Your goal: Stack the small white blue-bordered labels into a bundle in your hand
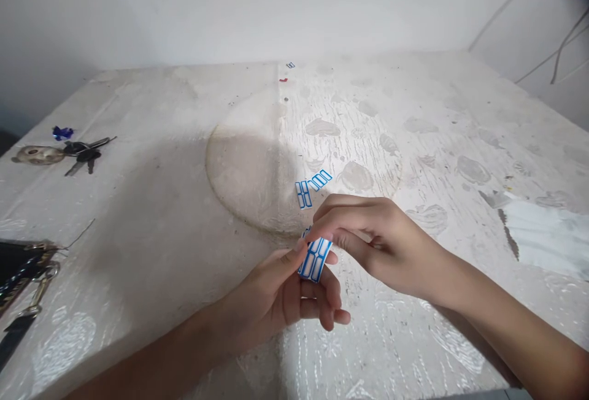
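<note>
My left hand (294,292) holds a small sheet of white labels with blue borders (315,260), thumb on top and fingers curled beneath. My right hand (363,228) reaches over from the right, its fingertips closed at the sheet's upper edge. Whether a label is pinched between them is hidden. Just beyond the hands, a few loose blue-bordered label pieces (304,195) lie on the table, with a slanted strip of the same labels (321,180) touching or close beside them.
Keys with a fob (41,154) and a shiny blue wrapper (63,133) lie at the left. Below them is a black item with a metal clasp (41,289). White paper or cloth (547,234) lies right. A tiny red scrap (283,80) sits near the wall.
</note>
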Available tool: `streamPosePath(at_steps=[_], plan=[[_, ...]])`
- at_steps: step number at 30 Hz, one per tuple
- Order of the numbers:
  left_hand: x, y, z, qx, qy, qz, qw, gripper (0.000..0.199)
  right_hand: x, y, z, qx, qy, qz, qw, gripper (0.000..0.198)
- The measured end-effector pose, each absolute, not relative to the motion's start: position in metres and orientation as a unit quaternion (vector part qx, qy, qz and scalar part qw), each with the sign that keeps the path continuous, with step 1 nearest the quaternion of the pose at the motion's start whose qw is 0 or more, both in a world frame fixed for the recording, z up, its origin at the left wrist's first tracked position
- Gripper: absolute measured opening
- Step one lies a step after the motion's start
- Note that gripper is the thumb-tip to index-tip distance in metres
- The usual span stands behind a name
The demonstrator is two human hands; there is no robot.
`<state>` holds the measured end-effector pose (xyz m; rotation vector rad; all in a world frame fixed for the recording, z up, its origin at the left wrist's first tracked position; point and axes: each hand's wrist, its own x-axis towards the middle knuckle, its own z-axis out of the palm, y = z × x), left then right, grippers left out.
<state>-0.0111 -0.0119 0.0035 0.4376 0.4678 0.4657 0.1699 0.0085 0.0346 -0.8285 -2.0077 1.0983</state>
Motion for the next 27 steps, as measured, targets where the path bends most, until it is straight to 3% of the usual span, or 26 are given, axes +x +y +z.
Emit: streamPosePath(at_steps=[12,17,20,27], plan=[[-0.009,-0.012,0.005,0.167,0.241,0.253,0.922,0.034,0.168,0.01,0.032,-0.39,-0.768,0.371,0.347,0.021],[-0.01,-0.01,0.004,0.13,0.264,0.277,0.915,0.038,0.178,0.034,0.018,-0.537,-0.725,0.198,0.382,0.024],[-0.01,-0.01,0.004,0.126,0.267,0.277,0.914,0.037,0.17,0.047,0.002,-0.563,-0.753,0.112,0.322,0.029],[-0.01,-0.012,0.002,0.138,0.265,0.274,0.914,0.035,0.151,0.06,-0.016,-0.615,-0.68,0.164,0.364,0.041]])
